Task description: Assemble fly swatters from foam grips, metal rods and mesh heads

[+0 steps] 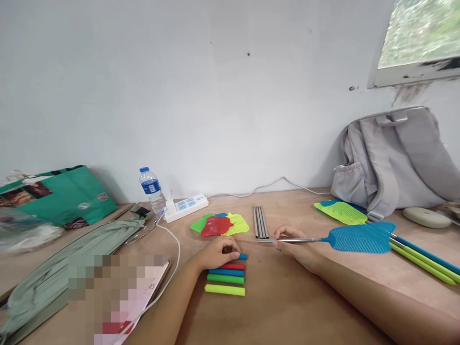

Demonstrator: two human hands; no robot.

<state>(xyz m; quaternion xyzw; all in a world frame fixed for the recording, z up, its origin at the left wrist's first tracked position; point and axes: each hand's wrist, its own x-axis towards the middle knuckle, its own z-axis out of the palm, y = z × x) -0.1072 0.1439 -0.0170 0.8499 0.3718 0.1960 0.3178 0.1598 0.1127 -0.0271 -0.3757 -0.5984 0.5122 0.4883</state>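
Wooden tabletop (283, 306): bore everything below.
Grey backpack (395, 158): sat at the far right.
Blue swatter head (359, 238): was joined to the right end of a metal rod (307, 240).
Loose swatter heads (217, 226): lay overlapping near the white power strip (187, 207).
Right hand (294, 247): pinched that metal rod near its left end.
Left hand (218, 253): curled over a blue handle (243, 257), touching it; whether it gripped, I could not tell.
Other handles (226, 278): red, blue, green and yellow, lay nearer the person.
Spare rods (259, 221): lay side by side, right of the loose heads.
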